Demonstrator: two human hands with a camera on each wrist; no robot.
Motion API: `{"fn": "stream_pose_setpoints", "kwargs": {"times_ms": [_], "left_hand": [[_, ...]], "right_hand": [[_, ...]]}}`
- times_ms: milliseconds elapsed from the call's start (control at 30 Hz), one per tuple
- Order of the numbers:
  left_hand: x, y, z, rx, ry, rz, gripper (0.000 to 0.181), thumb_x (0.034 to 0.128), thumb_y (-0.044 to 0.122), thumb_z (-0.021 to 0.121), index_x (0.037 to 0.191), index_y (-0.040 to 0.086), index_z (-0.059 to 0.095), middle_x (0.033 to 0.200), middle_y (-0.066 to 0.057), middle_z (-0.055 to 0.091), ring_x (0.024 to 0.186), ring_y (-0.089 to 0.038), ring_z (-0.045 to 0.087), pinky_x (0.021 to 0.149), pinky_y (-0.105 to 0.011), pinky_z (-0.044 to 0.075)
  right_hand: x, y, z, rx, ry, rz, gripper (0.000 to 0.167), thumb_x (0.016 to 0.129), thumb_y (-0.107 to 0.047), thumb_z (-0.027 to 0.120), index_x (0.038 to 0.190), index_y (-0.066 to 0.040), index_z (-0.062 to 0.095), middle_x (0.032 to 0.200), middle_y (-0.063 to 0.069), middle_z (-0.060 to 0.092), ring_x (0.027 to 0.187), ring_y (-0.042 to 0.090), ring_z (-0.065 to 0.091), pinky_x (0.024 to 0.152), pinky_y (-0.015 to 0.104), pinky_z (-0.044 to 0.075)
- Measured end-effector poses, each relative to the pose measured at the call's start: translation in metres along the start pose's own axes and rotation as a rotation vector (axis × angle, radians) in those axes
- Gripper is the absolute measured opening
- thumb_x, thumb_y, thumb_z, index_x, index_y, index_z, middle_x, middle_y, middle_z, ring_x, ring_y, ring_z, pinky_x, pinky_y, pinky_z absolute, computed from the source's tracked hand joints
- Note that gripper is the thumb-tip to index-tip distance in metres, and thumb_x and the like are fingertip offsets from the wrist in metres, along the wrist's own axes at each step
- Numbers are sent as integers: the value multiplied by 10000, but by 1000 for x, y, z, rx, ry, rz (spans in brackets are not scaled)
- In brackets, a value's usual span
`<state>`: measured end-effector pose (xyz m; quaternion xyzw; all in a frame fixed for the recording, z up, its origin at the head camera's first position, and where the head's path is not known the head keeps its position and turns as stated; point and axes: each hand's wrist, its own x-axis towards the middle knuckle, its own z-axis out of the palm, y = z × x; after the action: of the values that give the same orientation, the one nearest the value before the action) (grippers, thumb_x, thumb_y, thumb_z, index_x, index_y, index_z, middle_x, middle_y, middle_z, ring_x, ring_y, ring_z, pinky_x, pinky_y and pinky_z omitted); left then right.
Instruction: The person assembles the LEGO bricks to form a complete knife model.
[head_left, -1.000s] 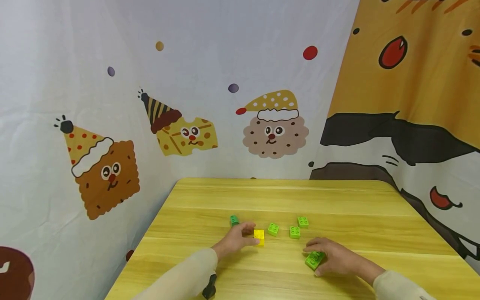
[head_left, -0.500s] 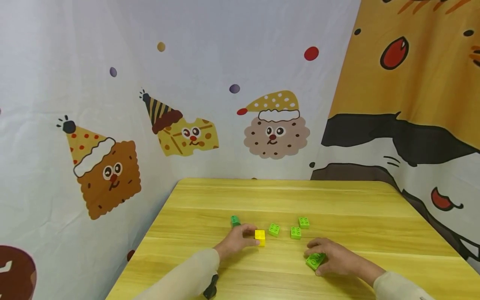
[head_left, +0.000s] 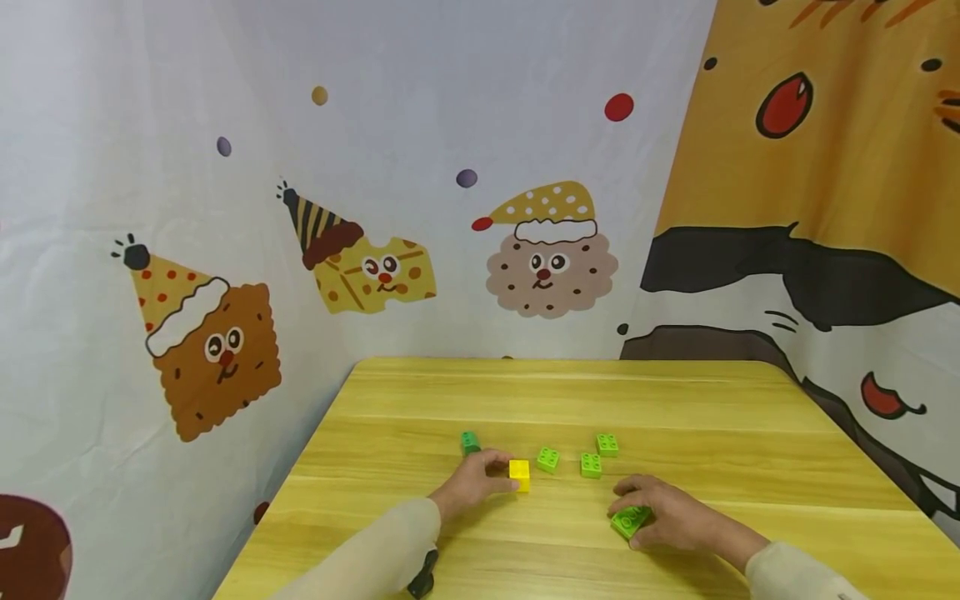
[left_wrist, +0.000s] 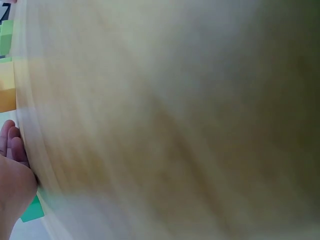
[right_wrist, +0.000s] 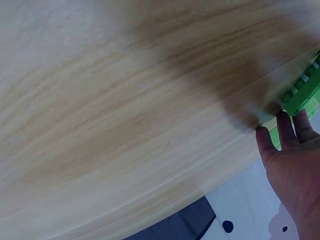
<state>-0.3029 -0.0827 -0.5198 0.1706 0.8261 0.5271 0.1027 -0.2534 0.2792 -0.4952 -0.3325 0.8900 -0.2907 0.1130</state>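
In the head view, my left hand (head_left: 474,481) rests beside a yellow toy building block (head_left: 519,476), its thumb tip at the block's left edge. The left wrist view shows loosely bent fingers (left_wrist: 17,145) and a gap to the yellow block (left_wrist: 7,87). Behind that hand, a dark green block (head_left: 469,442) is partly covered. My right hand (head_left: 667,515) lies around a larger bright green block (head_left: 628,522), with the thumb at its near corner. Extended fingers (right_wrist: 286,131) reach beside green block surfaces (right_wrist: 305,90) in the right wrist view; a firm hold is not evident.
Three small light green blocks, a left one (head_left: 548,459), a middle one (head_left: 591,465) and a back one (head_left: 607,444), lie beyond the hands on the wooden table (head_left: 555,400). A printed cloth (head_left: 420,150) hangs behind it. A black device (head_left: 423,575) is by the left sleeve.
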Motion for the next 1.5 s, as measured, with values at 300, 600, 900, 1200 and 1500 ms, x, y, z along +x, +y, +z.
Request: {"fn": "stream_pose_setpoints", "kwargs": {"times_ms": [300, 600, 900, 1200, 1500], "left_hand": [[0, -2, 0, 12, 3, 3, 379, 884, 226, 773, 1216, 90, 653, 1164, -13, 611, 1106, -236, 557, 979, -451, 460], [0, -1, 0, 3, 0, 10, 380, 888, 207, 769, 1220, 68, 647, 1148, -21, 607, 1075, -224, 562, 947, -425, 479], [1, -2, 0, 19, 4, 2, 381, 884, 215, 773, 1222, 83, 655, 1142, -6, 612, 1072, -210, 564, 947, -417, 481], [0, 0, 0, 24, 5, -5, 388, 881, 221, 776, 1224, 85, 656, 1153, -10, 611, 1077, -214, 565, 942, -420, 486], [0, -1, 0, 19, -1, -1, 404, 886, 240, 772, 1235, 77, 650, 1167, -21, 607, 1096, -231, 558, 962, -438, 472]], "right_hand": [[0, -2, -1, 17, 1, 26, 445, 810, -368, 798, 1217, -210, 707, 1382, 203, 488, 1235, 498, 458, 925, 633, 433], [6, -5, -4, 66, 34, 52, 473, 832, -337, 795, 1238, -116, 696, 1366, 229, 505, 1225, 509, 462, 925, 655, 424], [17, -10, -4, 22, 106, 56, 536, 823, -385, 791, 1275, -121, 679, 1253, 79, 548, 1122, 342, 539, 850, 503, 507], [20, -11, -3, 92, 145, 105, 522, 838, -357, 785, 1284, -111, 668, 1314, 179, 551, 1187, 441, 514, 914, 604, 468], [22, -14, -4, 113, 174, 127, 481, 838, -318, 798, 1264, -129, 682, 1261, 74, 591, 1163, 367, 552, 925, 588, 470]]}}
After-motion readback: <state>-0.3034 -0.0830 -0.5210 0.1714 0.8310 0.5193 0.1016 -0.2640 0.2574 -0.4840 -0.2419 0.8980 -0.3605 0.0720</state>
